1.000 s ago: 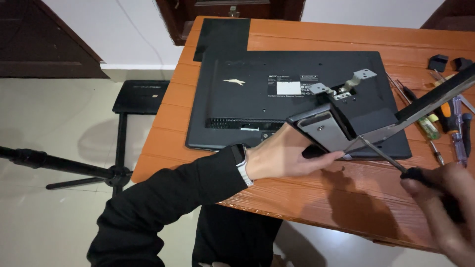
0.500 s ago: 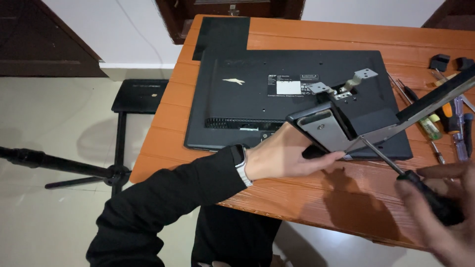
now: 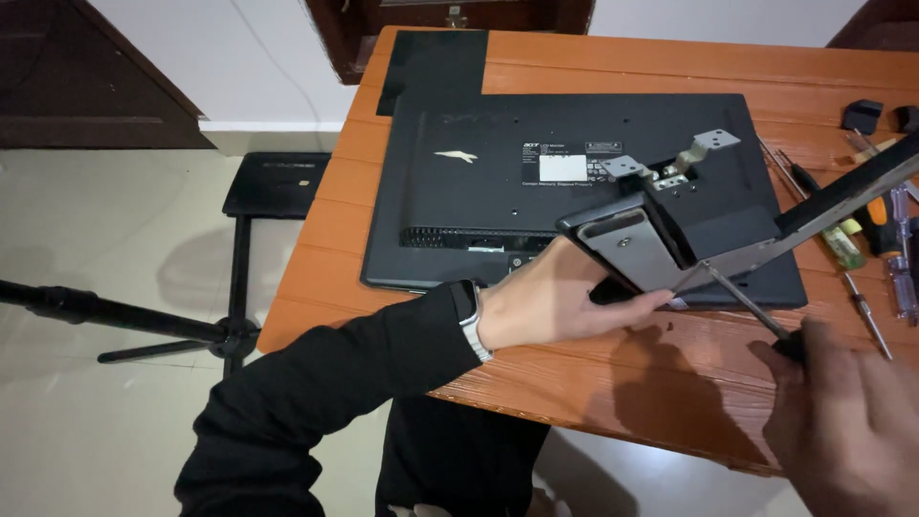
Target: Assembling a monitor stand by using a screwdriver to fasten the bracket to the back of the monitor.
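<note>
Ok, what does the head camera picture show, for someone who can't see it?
A left hand steadies a monitor stand over a black monitor lying face down on an orange wooden table. The right hand works a screwdriver against the stand.

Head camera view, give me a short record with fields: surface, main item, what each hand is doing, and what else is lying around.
Surface: orange wooden table
Main item: black monitor lying face down
Left hand: grips the lower end of the monitor stand, which is tilted up over the monitor's back
Right hand: holds a screwdriver, tip at the stand's metal plate
Bracket: grey metal hinge bracket on the monitor's back
Right edge of table: loose screwdrivers
Floor, left: black tripod
</note>
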